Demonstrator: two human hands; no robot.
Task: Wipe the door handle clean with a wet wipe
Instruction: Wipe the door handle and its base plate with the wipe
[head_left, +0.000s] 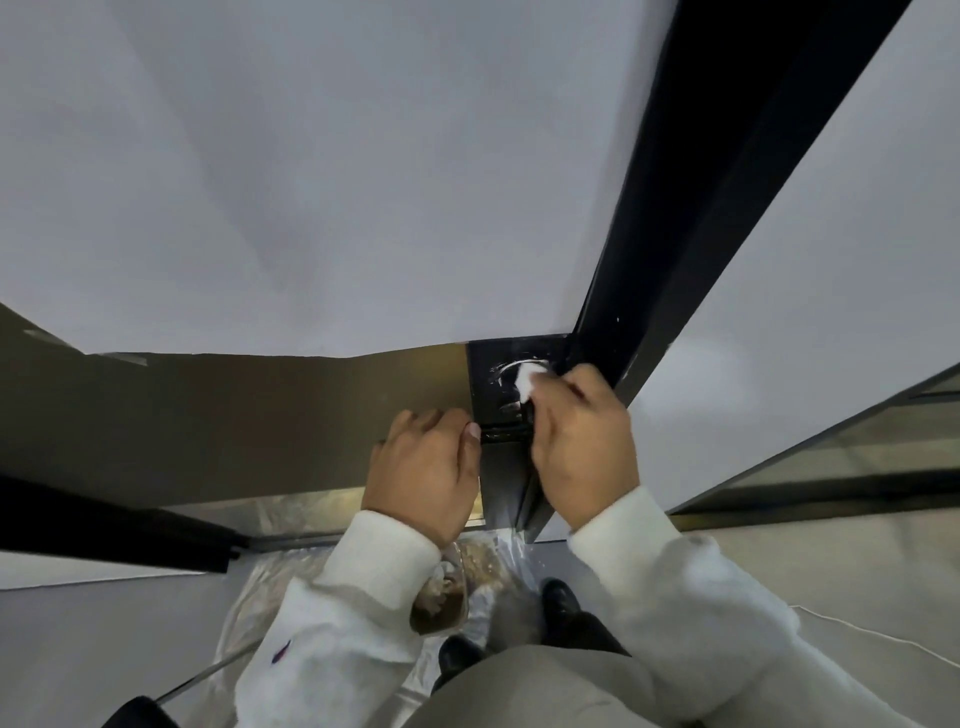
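Observation:
A black lock plate with the door handle sits at the edge of the frosted glass door. My right hand is closed around a white wet wipe and presses it against the black plate, where wet streaks show. Most of the handle is hidden under this hand. My left hand rests flat on the brown band of the door just left of the plate, fingers slightly apart, holding nothing.
A black door frame runs diagonally up to the right. Another glass panel stands at the right. Below are clear plastic sheeting on the floor, my black shoes and a thin cable.

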